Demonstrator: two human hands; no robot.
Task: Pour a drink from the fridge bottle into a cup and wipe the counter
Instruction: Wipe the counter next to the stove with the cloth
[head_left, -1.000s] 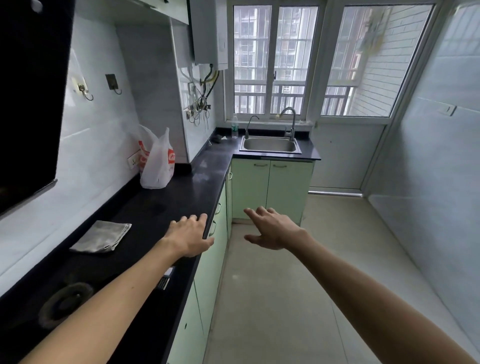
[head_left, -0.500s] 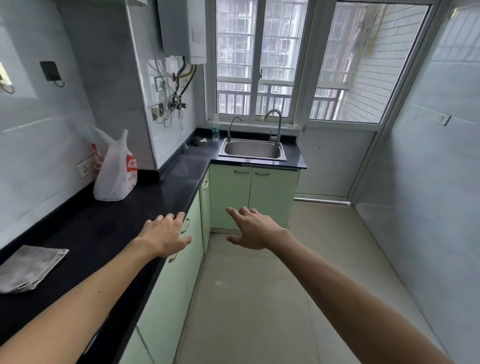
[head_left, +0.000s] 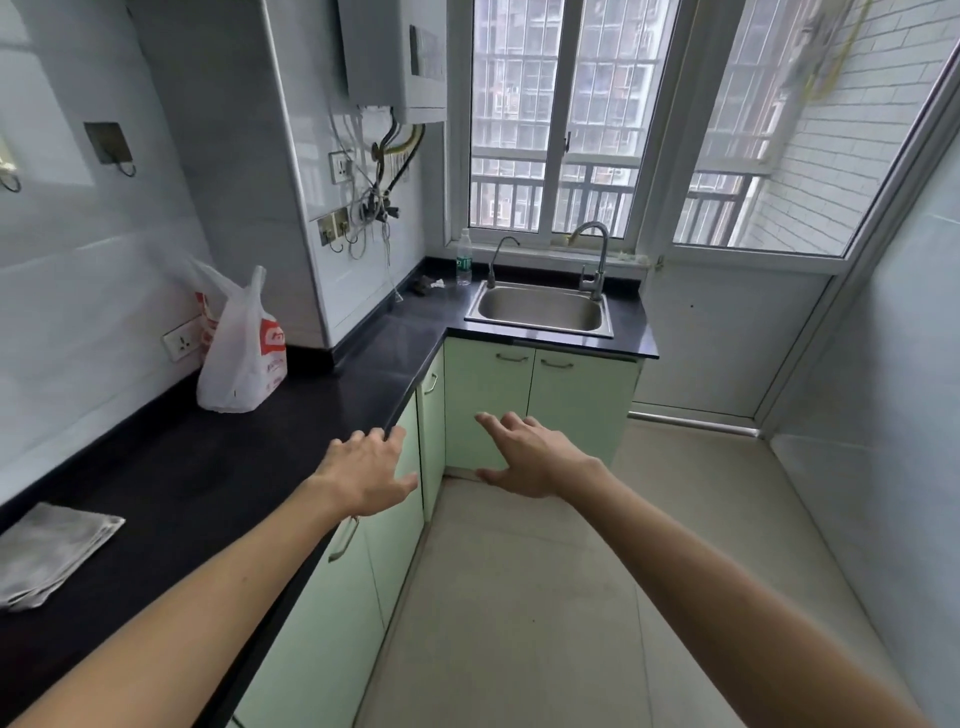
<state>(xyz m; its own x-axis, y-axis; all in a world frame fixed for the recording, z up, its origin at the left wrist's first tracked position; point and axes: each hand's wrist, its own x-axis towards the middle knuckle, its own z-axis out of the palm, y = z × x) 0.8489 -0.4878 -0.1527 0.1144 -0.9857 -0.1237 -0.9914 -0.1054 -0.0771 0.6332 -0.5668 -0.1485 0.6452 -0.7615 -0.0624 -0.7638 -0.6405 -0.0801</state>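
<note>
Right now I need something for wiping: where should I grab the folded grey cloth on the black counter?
Pinch the folded grey cloth at its right corner, from above: it lies flat on the black counter, so likely only edges offer a hold.

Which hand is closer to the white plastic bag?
Left. The left hand is at the counter edge, right of the bag; the right hand is farther right, over the floor.

Counter (head_left: 218, 467): black, v. glossy, smooth, stone-like; wall tiles (head_left: 78, 291): white glazed, reflective. Sink (head_left: 540, 312): brushed SS, satin; tap (head_left: 597, 254): polished metal, shinier. Cloth (head_left: 47, 551): grey fabric, matt; bag (head_left: 241, 358): thin white plastic, crinkled; bottle (head_left: 464, 260): clear plastic; cabinet doors (head_left: 582, 395): pale green, smooth, low sheen; floor (head_left: 519, 597): beige tile, matt.
</note>
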